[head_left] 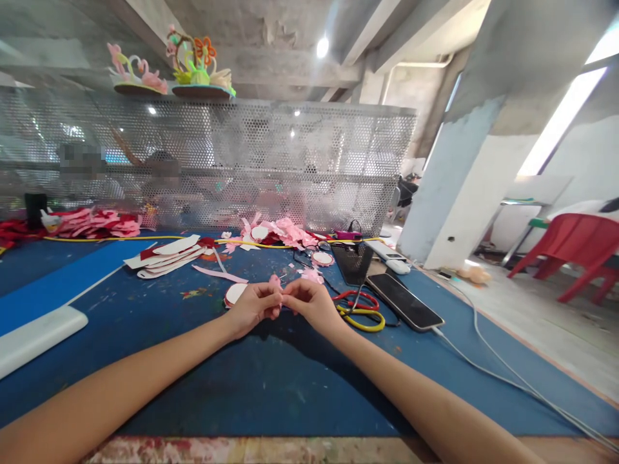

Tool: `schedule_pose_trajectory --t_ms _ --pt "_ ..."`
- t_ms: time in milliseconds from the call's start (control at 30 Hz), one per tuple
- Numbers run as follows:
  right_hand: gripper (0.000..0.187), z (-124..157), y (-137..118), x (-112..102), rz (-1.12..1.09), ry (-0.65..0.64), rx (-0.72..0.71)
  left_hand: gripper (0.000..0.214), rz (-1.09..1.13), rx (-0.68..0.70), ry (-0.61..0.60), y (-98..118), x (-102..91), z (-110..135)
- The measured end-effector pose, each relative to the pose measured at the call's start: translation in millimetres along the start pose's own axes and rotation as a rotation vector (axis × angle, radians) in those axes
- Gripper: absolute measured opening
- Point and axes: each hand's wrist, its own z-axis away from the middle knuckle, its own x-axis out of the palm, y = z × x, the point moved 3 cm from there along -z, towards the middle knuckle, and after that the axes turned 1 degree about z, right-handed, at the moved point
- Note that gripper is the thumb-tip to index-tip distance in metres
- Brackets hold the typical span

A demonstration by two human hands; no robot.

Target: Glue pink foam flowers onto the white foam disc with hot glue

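Observation:
Above the middle of the blue table mat, my left hand [256,305] and my right hand [313,304] meet at the fingertips. A small pink piece [275,281], perhaps felt or cloth, sticks up from between the left fingers. My right thumb and finger pinch together against it, and its lower part is hidden by the fingers. Just behind my left hand lies a round white disc [235,294] with a dark red edge. Pink scraps [312,276] lie behind my right hand. Red handles [362,299] and yellow handles [366,319] of scissors rest beside it.
A phone [405,301] with a charging cable [503,379] lies to the right. White strips [167,256] are stacked at left, near a white device [43,338]. Pink cutouts [285,232] are piled before a perforated metal screen [271,161] topped with flower crafts [200,74].

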Motion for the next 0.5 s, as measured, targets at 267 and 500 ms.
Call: schedule_pose_trajectory --t_ms 267,500 --pt "0.031 2.4 -5.7 0.4 0.046 0.092 -0.006 0.03 -0.016 0.04 0.001 1.4 2.0 0.3" --pt "0.024 5.4 -5.9 4.2 0.039 0.109 -0.017 0.031 -0.139 0.114 0.096 5.9 2.4 3.6"
